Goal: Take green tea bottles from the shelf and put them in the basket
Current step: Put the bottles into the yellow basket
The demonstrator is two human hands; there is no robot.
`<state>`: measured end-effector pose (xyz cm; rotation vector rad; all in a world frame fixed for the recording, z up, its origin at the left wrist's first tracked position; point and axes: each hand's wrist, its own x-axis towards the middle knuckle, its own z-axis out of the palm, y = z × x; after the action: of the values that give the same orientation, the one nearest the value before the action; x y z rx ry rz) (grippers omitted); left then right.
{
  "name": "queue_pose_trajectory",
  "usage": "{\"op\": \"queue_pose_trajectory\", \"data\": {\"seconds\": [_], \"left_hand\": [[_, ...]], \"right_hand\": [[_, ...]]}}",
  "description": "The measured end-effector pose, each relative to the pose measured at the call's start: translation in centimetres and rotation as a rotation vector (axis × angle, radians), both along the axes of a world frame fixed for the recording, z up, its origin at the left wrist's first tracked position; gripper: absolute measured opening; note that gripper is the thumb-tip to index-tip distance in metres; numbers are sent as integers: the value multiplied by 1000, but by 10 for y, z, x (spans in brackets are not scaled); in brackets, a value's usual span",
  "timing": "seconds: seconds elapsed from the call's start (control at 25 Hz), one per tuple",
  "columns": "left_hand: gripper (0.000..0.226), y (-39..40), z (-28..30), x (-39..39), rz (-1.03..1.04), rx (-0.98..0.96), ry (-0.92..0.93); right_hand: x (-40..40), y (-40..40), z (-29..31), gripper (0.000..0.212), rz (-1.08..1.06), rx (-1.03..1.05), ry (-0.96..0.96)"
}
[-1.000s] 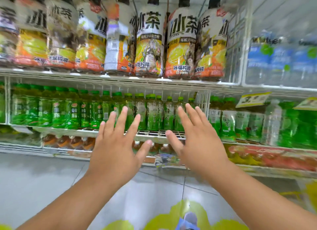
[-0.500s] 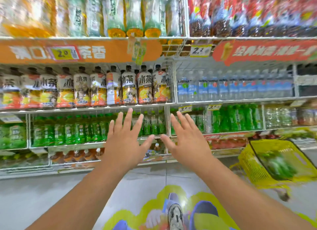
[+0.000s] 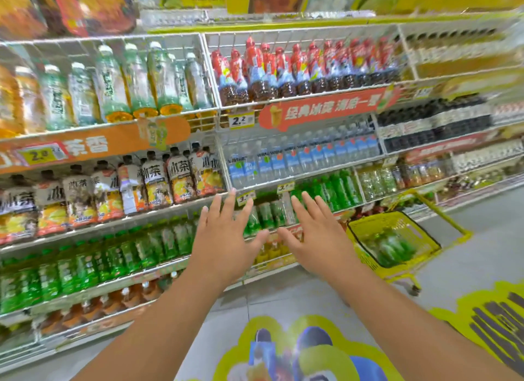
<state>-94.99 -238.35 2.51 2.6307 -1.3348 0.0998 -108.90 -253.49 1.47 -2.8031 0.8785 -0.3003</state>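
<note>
Both hands raised at centre frame, empty, fingers spread flat, palms turned to the shelf: left hand (image 3: 224,240) just left of centre, right hand (image 3: 317,238) just right of it, thumbs near each other but apart. Nothing grasped by either.

Behind them, filling the upper and left frame, the big white wire shelf (image 3: 218,119) with many rows of drinks. Lower left, a long row of green tea bottles (image 3: 93,264); more green bottles (image 3: 326,190) right of centre, just above the right hand. At right of centre, on the floor, the yellow basket (image 3: 394,241), already with green bottles (image 3: 392,247) lying inside. Smaller still, yellow price tags (image 3: 241,121) on the shelf edges.

Judged as the reaching step: hands not yet at any bottle, some bottles already in the basket. Next move probably calls for going forward to the green row, closing fingers around one bottle body, lifting it over the wire front, then carrying to the right and down into the basket.

Hard to make out: strong blur over the whole frame, labels on the green bottles not readable, so which row is truly green tea cannot be told. Number of bottles in the basket unclear. Bottles directly behind the hands partly covered; forearms cut off at the bottom edge.
</note>
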Motion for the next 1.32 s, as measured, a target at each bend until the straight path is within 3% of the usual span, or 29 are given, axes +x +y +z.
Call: {"op": "queue_pose_trajectory", "data": {"seconds": [0.2, 0.64, 0.88, 1.08, 1.32], "left_hand": [[84, -80, 0, -62, -42, -35, -66], [84, -307, -24, -258, -232, -73, 65], [77, -397, -22, -274, -325, -89, 33], [85, -486, -40, -247, -403, -114, 50], [77, -591, -45, -216, -469, -100, 20]], "right_hand": [[-88, -75, -2, 83, -76, 10, -23], [-299, -257, 6, 88, -224, -44, 16], [-313, -337, -6, 82, -280, -22, -50], [-290, -412, -16, 82, -323, -19, -42], [-272, -501, -14, 83, -398, -54, -44]]}}
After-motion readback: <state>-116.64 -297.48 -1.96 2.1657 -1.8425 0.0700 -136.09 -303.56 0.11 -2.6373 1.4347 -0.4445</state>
